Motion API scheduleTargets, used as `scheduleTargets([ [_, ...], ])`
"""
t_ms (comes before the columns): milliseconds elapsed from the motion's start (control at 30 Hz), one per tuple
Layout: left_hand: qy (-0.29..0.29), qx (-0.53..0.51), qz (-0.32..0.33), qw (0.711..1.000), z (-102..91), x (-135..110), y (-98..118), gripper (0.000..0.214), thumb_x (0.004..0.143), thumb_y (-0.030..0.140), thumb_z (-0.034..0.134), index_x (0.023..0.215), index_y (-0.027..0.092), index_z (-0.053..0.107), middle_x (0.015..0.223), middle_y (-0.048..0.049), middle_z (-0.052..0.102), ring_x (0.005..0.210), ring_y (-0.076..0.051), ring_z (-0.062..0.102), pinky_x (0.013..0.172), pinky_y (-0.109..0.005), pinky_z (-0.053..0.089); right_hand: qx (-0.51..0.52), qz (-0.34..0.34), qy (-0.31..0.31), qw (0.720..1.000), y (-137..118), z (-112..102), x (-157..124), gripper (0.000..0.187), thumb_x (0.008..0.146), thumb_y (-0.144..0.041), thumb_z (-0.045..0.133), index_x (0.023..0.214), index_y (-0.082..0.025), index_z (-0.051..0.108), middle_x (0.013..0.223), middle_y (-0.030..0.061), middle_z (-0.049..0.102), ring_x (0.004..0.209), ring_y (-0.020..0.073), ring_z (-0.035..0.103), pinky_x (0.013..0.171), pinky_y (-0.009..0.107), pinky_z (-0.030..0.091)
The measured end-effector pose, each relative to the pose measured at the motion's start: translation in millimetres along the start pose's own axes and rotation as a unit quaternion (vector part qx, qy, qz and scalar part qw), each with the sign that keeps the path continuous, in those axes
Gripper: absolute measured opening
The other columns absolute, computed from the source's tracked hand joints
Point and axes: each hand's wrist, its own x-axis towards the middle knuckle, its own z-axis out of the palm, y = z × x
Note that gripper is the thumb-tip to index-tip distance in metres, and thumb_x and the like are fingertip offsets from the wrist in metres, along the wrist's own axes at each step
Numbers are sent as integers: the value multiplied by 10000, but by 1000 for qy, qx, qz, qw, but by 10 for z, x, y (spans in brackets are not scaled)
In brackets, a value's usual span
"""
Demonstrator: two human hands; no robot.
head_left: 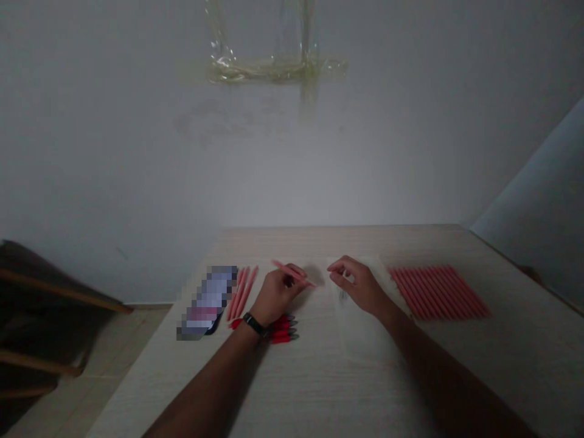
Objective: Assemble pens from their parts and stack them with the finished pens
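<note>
Left hand (278,295): pinching a slender pink pen barrel (292,273) above the pale wood-grain tabletop (515,371). Right of the left hand: right hand (353,283), fingers loosely curled, over a clear plastic sheet (362,328); farther right, a neat row of pink pen barrels (438,292). Just below the left hand: red-and-grey pen tips (283,330).

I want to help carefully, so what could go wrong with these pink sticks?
The left hand holds a pink stick, and its wrist is very close to the red metal-tipped pieces, so it might bump them. The thin clear plastic sleeve under the right hand might slide. The row of pink sticks could get knocked out of line.
</note>
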Motion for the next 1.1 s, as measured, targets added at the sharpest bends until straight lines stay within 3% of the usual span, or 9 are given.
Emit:
scheduleTargets([
  [233, 102, -244, -87, 961, 78, 15, -54, 217, 752, 327, 798, 783, 150, 677, 745, -24, 660, 697, -142, 591, 669, -259, 450, 32, -69, -50, 996, -72, -3, -34, 301, 952, -363, 624, 1224, -245, 677, 946, 49, 638, 869, 171, 600, 810, 313, 488],
  [367, 108, -301, -101, 942, 119, 5, -83, 225, 738, 314, 813, 791, 151, 666, 767, -23, 664, 746, -143, 613, 707, -256, 463, 36, -88, -60, 994, -93, 20, -49, 386, 965, -351, 607, 1342, -268, 620, 964, 52, 636, 863, 166, 594, 807, 313, 497],
  [867, 86, -258, -82, 959, 134, -14, -136, 213, 800, 322, 770, 843, 146, 656, 803, -30, 667, 776, -146, 610, 739, -270, 468, -14, -114, -98, 989, -120, -4, -57, 447, 969, -331, 600, 1410, -274, 560, 1014, 65, 654, 908, 183, 593, 845, 351, 509],
  [1100, 95, -231, -67, 966, 140, -14, -137, 218, 810, 336, 760, 850, 144, 664, 794, -25, 667, 758, -142, 604, 735, -271, 467, -27, -122, -67, 990, -112, 0, -46, 355, 981, -310, 578, 1326, -243, 629, 982, 69, 656, 909, 188, 591, 844, 355, 493],
])
